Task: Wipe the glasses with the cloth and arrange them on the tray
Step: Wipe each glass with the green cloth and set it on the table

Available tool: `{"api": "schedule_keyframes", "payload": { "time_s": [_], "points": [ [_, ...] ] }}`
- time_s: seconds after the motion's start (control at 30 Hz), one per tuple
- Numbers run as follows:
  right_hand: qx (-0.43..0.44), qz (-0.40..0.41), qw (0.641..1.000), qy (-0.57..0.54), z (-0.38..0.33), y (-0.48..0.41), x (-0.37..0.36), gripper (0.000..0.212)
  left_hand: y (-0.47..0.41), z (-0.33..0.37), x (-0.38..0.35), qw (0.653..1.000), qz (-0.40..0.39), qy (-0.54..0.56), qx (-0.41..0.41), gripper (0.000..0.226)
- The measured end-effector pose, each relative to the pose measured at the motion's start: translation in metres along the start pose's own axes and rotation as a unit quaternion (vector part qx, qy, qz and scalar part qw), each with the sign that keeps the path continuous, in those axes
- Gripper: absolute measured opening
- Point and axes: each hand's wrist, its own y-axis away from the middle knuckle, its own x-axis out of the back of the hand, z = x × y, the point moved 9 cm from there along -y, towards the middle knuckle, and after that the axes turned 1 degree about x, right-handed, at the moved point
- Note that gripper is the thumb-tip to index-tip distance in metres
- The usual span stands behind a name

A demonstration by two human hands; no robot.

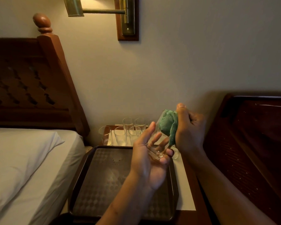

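Note:
My left hand grips a clear drinking glass by its base, tilted with the mouth up and to the right. A bunched green cloth fills the mouth of that glass, and my right hand holds it there. Both hands hover above the far right corner of a dark patterned tray, which carries no glasses. Several more clear glasses stand upright in a cluster behind the tray, near the wall. One more glass peeks out under my right wrist.
The tray sits on a small wooden bedside table with a white top. A bed with a white pillow and wooden headboard lies at the left. Another dark headboard stands at the right. A brass wall lamp hangs above.

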Motion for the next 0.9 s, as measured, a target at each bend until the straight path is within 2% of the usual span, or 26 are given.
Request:
{"api": "schedule_keyframes", "payload": {
  "time_s": [0.1,0.17,0.2,0.23,0.27,0.33,0.37,0.4,0.43,0.47,0.5,0.57,0.6,0.77,0.83,0.9],
  "points": [
    [-0.023,-0.023,0.999,-0.032,0.004,-0.010,-0.001,0.054,0.004,0.000,-0.009,0.998,-0.048,-0.015,0.023,0.048],
    [-0.060,-0.027,0.997,-0.040,0.012,-0.019,-0.001,0.054,0.002,0.005,-0.004,0.993,-0.035,-0.107,-0.021,0.055],
    [-0.077,-0.028,0.996,-0.044,0.017,-0.024,-0.002,0.054,0.001,0.012,0.000,0.981,-0.023,-0.179,-0.070,0.058],
    [-0.093,-0.030,0.994,-0.046,0.020,-0.029,-0.001,0.054,0.002,0.022,0.004,0.952,-0.008,-0.271,-0.145,0.059],
    [-0.103,-0.031,0.993,-0.040,0.023,-0.033,-0.001,0.053,0.007,0.030,0.004,0.898,0.005,-0.376,-0.230,0.058],
    [-0.115,-0.041,0.992,-0.023,0.026,-0.040,-0.002,0.053,0.018,0.035,-0.002,0.754,0.019,-0.545,-0.367,0.052],
    [-0.119,-0.048,0.992,-0.015,0.028,-0.041,-0.004,0.054,0.022,0.035,-0.005,0.711,0.024,-0.576,-0.403,0.051],
    [-0.116,-0.052,0.992,-0.005,0.028,-0.041,-0.005,0.053,0.024,0.035,-0.006,0.703,0.027,-0.574,-0.420,0.048],
    [-0.111,-0.053,0.992,0.005,0.026,-0.041,-0.006,0.052,0.025,0.037,-0.007,0.712,0.028,-0.556,-0.429,0.043],
    [-0.105,-0.051,0.993,0.013,0.025,-0.040,-0.007,0.051,0.025,0.037,-0.008,0.735,0.022,-0.527,-0.425,0.037],
    [-0.100,-0.047,0.994,0.016,0.022,-0.039,-0.008,0.051,0.024,0.037,-0.009,0.772,0.013,-0.486,-0.409,0.032],
    [-0.092,-0.032,0.995,0.014,0.020,-0.039,-0.007,0.052,0.017,0.032,-0.010,0.869,-0.010,-0.369,-0.329,0.029],
    [-0.089,-0.023,0.996,0.014,0.020,-0.040,-0.006,0.052,0.014,0.028,-0.009,0.901,-0.017,-0.325,-0.285,0.030],
    [-0.091,0.000,0.996,-0.008,0.023,-0.040,0.000,0.054,0.013,0.018,-0.005,0.960,-0.019,-0.241,-0.140,0.059],
    [-0.088,0.009,0.996,-0.024,0.023,-0.039,0.002,0.052,0.012,0.006,-0.007,0.990,-0.056,-0.122,-0.044,0.059],
    [-0.076,0.009,0.996,-0.045,0.021,-0.038,0.001,0.052,0.013,-0.005,-0.017,0.991,-0.124,0.000,0.045,0.057]
  ]
}}
